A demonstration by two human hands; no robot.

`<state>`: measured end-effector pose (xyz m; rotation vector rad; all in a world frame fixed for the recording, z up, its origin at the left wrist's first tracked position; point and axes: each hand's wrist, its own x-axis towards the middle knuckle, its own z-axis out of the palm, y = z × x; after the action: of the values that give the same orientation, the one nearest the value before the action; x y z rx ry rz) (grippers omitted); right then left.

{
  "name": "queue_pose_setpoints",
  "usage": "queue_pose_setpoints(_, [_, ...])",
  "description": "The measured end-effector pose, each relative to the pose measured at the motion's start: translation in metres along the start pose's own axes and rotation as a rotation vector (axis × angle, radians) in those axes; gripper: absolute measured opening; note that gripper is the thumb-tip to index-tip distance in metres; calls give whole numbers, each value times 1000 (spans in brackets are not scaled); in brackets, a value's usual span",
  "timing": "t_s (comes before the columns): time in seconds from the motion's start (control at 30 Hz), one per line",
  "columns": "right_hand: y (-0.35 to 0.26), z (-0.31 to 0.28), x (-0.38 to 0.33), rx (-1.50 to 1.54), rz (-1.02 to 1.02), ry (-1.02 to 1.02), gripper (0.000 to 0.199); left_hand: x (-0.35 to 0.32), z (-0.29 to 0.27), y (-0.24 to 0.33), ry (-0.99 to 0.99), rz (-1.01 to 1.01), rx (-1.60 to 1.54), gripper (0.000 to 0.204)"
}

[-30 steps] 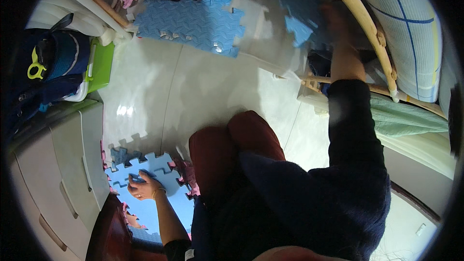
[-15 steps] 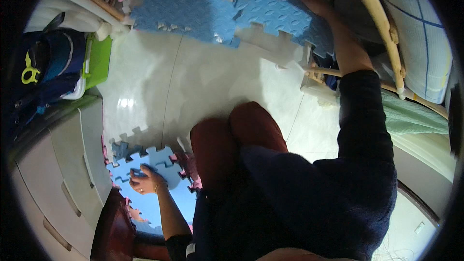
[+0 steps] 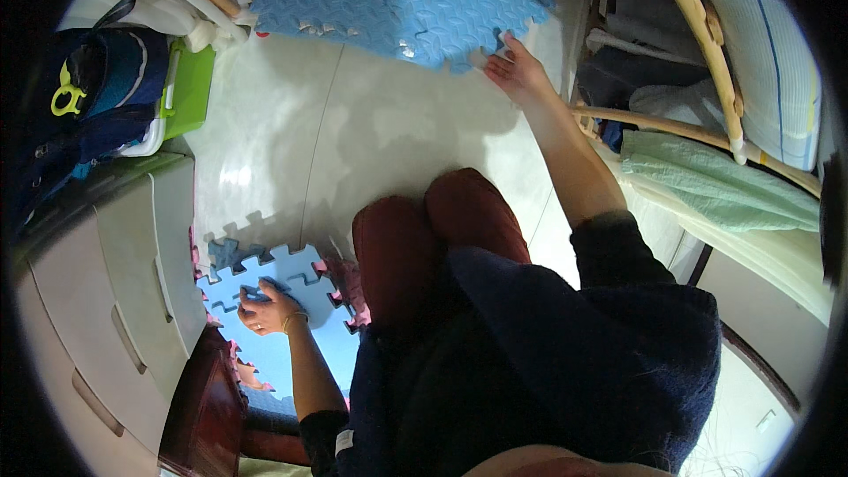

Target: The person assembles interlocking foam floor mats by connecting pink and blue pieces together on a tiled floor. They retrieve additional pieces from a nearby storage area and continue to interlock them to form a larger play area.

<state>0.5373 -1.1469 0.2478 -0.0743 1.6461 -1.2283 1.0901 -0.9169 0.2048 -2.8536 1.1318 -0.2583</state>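
My left hand [image 3: 269, 311] is at the lower left on a stack of light blue foam puzzle tiles [image 3: 305, 340]. Its bent fingers curl over the toothed edge of an upper tile. Farther off, my right hand [image 3: 521, 71] reaches to the near right edge of joined blue foam mats [image 3: 353, 4] with a raised pattern. Its thumb and fingers are apart beside that edge, and a small pale bit shows by the fingertips, too blurred to name. Pink toothed edges [image 3: 358, 305] show around the stack.
White drawers [image 3: 132, 300] stand at the left, with a green bin [image 3: 190, 88] and dark bags behind. A bamboo frame [image 3: 707, 44] and a shelf of folded clothes [image 3: 649, 71] are at the right. A dark red wooden piece [image 3: 203, 406] borders the stack.
My right hand has come left and nearer from the mats' far right end. The mats' right part has shifted left and away, uncovering the shelf of clothes. My left hand keeps its place.
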Motion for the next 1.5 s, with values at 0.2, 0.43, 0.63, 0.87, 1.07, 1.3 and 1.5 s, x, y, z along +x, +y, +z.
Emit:
queue_pose_setpoints(0.2, [-7,15,20,92,23,46,27,-2,0,3,4,-2,-13,54])
queue_pose_setpoints(0.43, [-95,-14,74,77,-432,117,17,-3,-5,7,24,0,-29,52])
queue_pose_setpoints(0.63, [-97,14,118,145,-457,180,25,-1,-4,3,36,-5,-15,51])
queue_pose_setpoints(0.87, [-71,-4,155,184,-440,-67,20,0,40,-27,141,129,-95,51])
queue_pose_setpoints(1.07, [-77,26,135,-91,-355,62,28,2,43,-41,153,130,-66,52])
queue_pose_setpoints(1.3, [-89,36,140,-133,-441,242,27,-1,33,-26,114,97,-69,54])
queue_pose_setpoints(1.5, [-93,28,133,-386,-392,273,30,-1,34,-32,83,88,-79,52])
